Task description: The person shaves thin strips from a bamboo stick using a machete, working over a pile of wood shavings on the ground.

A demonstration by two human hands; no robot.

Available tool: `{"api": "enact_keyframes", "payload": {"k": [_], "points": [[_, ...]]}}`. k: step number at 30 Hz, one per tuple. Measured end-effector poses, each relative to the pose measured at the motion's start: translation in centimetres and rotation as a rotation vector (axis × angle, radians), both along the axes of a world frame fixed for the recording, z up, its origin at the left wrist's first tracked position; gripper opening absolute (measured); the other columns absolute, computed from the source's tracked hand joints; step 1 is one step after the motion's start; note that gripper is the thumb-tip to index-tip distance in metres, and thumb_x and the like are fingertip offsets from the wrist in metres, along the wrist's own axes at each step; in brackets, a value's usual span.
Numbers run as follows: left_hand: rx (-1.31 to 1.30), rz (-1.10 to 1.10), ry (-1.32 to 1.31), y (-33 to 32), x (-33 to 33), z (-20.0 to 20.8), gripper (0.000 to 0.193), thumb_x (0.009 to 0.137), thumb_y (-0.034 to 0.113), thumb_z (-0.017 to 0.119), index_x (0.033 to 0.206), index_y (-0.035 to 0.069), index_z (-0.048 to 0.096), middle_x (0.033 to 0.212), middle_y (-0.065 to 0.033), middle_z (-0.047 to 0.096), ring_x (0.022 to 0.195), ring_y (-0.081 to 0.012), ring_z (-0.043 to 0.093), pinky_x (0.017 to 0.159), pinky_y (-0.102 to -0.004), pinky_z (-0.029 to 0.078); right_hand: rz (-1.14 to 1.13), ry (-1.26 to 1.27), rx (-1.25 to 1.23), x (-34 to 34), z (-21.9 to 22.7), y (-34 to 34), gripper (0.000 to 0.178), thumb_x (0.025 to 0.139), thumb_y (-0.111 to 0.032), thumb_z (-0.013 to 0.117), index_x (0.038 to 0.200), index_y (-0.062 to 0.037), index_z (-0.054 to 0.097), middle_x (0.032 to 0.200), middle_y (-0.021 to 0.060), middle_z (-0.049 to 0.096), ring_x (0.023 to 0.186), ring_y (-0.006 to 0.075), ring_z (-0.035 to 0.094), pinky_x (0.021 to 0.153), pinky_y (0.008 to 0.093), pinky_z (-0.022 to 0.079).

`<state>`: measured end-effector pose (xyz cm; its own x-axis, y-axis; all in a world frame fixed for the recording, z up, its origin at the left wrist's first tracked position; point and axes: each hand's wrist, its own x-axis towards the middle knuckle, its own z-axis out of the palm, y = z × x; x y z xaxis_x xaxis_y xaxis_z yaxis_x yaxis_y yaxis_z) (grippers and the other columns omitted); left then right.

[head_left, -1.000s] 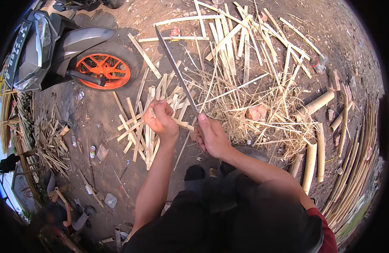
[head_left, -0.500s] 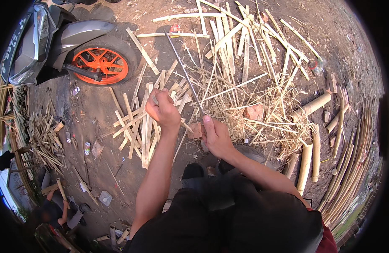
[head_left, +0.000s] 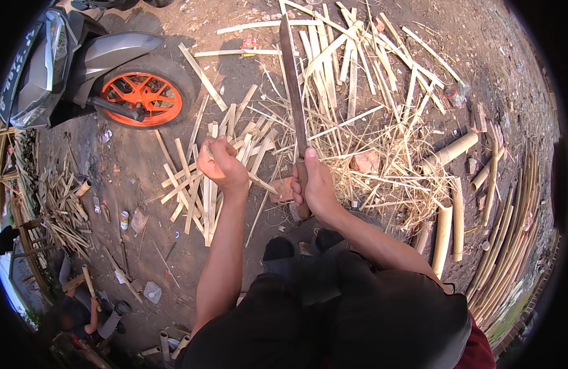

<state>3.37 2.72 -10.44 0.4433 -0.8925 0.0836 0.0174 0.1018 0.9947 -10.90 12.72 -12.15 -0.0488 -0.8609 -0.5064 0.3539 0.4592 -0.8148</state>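
My right hand is wrapped round the wooden handle of a machete. Its long dark blade points away from me, over the bamboo strips. To the left, my left hand is closed with the fingers curled in; a small pale bit shows at the fingers, too little to name. Beneath and beyond that hand lies a pile of split bamboo strips. A reddish brick sits on the ground between the two hands, partly behind the machete's handle.
A motorcycle's front wheel stands at the far left. Thin bamboo shavings and long strips cover the ground ahead. Bamboo tubes and a bundle of poles lie right. Another person works at lower left.
The machete has swung from leaning left to nearly straight ahead, its blade's flat side now showing. My left hand has shifted slightly left and down, still closed.
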Motion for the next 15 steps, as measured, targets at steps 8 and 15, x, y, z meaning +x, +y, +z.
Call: {"api": "enact_keyframes", "payload": {"k": [8, 15], "points": [[-0.012, 0.114, 0.043, 0.3, 2.2, -0.2, 0.026, 0.092, 0.009, 0.048, 0.068, 0.008, 0.038, 0.056, 0.0026, 0.034, 0.049, -0.0059, 0.028, 0.046, -0.0267, 0.020, 0.366, -0.032, 0.694, 2.0, -5.5, 6.7, 0.066, 0.109, -0.058, 0.031, 0.075, -0.0053, 0.052, 0.055, 0.0035, 0.047, 0.041, 0.0158, 0.047, 0.041, 0.0338, 0.041], [-0.053, 0.062, -0.039, 0.4, 1.2, -0.9, 0.025, 0.093, 0.009, 0.047, 0.070, 0.008, 0.038, 0.057, 0.0020, 0.035, 0.050, -0.0060, 0.027, 0.046, -0.0268, 0.019, 0.019, -0.199, 0.001, 1.5, -2.5, 1.8, 0.066, 0.108, -0.059, 0.030, 0.077, -0.0053, 0.054, 0.055, 0.0033, 0.048, 0.040, 0.0150, 0.047, 0.042, 0.0325, 0.042]]}}
